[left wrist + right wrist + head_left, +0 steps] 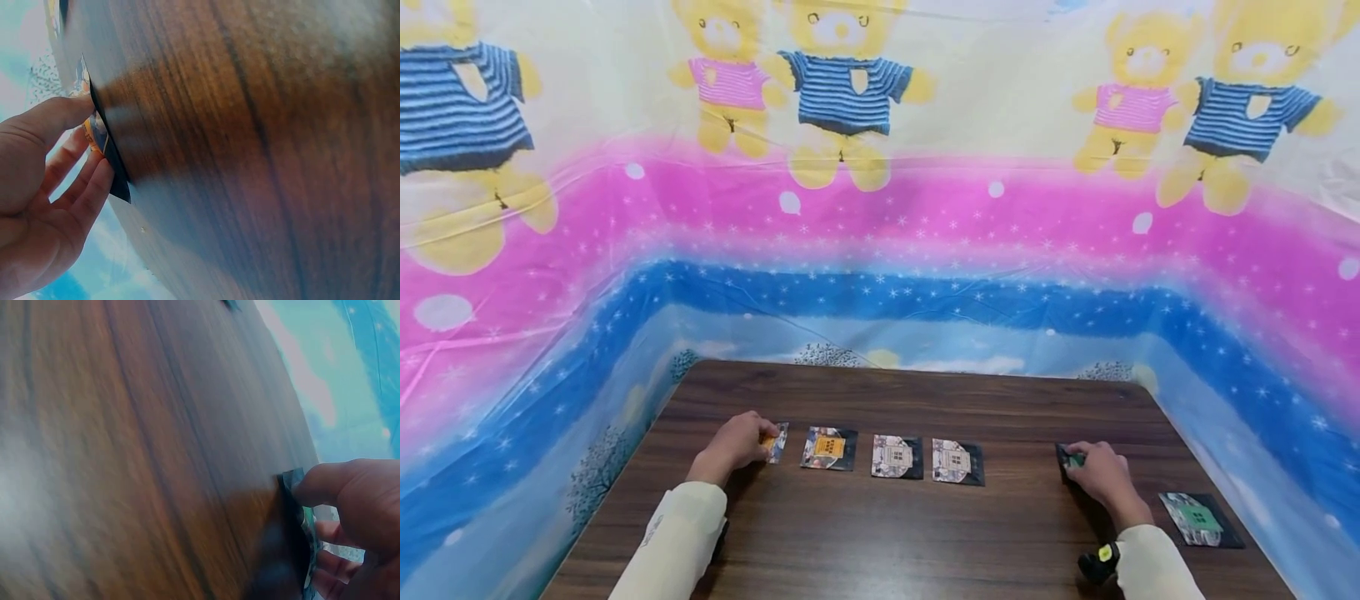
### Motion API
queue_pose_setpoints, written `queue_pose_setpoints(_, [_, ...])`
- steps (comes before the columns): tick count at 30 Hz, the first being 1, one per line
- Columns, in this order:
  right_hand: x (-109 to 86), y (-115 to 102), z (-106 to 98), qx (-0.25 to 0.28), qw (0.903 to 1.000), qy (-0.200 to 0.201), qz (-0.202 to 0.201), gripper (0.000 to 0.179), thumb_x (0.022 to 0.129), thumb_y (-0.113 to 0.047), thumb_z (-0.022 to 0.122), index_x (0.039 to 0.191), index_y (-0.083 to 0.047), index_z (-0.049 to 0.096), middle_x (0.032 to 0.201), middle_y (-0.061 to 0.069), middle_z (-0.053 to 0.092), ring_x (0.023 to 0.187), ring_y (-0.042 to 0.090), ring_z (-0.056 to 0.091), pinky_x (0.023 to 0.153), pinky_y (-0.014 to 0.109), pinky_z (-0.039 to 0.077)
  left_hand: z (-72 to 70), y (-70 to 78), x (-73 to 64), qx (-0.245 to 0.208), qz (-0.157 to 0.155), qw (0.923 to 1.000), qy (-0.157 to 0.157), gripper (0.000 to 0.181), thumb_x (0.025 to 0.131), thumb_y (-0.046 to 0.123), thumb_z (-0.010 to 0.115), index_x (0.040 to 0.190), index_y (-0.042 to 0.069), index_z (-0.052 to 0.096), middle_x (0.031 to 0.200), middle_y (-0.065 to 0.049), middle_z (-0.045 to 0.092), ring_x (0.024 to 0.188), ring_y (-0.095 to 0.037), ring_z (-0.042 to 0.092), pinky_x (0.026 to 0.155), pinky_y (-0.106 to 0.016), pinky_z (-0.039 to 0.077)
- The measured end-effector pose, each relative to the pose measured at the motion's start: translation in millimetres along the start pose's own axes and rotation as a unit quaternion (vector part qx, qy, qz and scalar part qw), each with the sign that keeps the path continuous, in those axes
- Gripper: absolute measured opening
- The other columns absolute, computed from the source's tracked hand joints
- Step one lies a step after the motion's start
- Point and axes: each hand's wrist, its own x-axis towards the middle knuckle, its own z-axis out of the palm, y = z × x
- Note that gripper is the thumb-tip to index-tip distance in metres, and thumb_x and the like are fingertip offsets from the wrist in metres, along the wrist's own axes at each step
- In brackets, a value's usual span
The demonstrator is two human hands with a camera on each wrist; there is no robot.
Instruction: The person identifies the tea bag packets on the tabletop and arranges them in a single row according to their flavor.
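In the head view my left hand [737, 446] is at the left end of a row of flat sachets, holding an orange-labelled sachet [779, 443]. The left wrist view shows the thumb and fingers on that sachet [106, 140], its dark edge close to the wood. On the right, my right hand [1103, 477] pinches a dark sachet with a green label [1064, 454]. Thumb and fingers close on this sachet [299, 525] in the right wrist view, where the hand hides part of it. An orange-labelled sachet [829, 448] lies nearest the left hand.
Two pale-labelled sachets [897, 457] [958, 462] lie mid-table. Another green-labelled sachet [1200, 520] lies near the right edge of the brown wooden table [880, 533]. A printed cloth with bears [880, 217] hangs around the back and sides.
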Motion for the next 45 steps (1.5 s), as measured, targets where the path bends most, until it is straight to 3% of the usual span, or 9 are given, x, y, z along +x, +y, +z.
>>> queue_pose_setpoints(21, [-8.7, -52.8, 21.8, 0.014, 0.9995, 0.001, -0.029, 0.039, 0.088, -0.017, 0.071, 0.125, -0.007, 0.07, 0.131, 0.033, 0.055, 0.105, 0.044, 0.054, 0.091, 0.055, 0.041, 1.2, -0.1, -0.3, -0.002, -0.002, 1.0, 0.004, 0.024, 0.086, 0.004, 0.079, 0.109, 0.009, 0.079, 0.112, -0.013, 0.066, 0.103, -0.031, 0.064, 0.094, -0.052, 0.053])
queue_pose_setpoints(29, [-8.8, -72.5, 29.1, 0.019, 0.9995, -0.007, -0.022, 0.038, 0.088, -0.018, 0.072, 0.126, -0.01, 0.07, 0.133, 0.03, 0.054, 0.108, 0.044, 0.052, 0.091, 0.056, 0.044, 1.5, 0.4, -0.2, -0.003, -0.004, 1.0, 0.003, 0.024, 0.086, 0.004, 0.079, 0.109, 0.009, 0.078, 0.113, -0.013, 0.066, 0.102, -0.03, 0.063, 0.094, -0.052, 0.053])
queue_pose_setpoints(45, [-11.2, -96.0, 35.6, 0.027, 0.9984, 0.0, -0.05, 0.037, 0.088, -0.018, 0.073, 0.124, -0.011, 0.071, 0.132, 0.027, 0.057, 0.11, 0.043, 0.053, 0.094, 0.056, 0.044, 1.3, -0.1, -1.4, -0.005, 0.0, 1.0, 0.002, 0.024, 0.087, 0.003, 0.078, 0.11, 0.008, 0.078, 0.115, -0.015, 0.066, 0.104, -0.032, 0.063, 0.095, -0.053, 0.053])
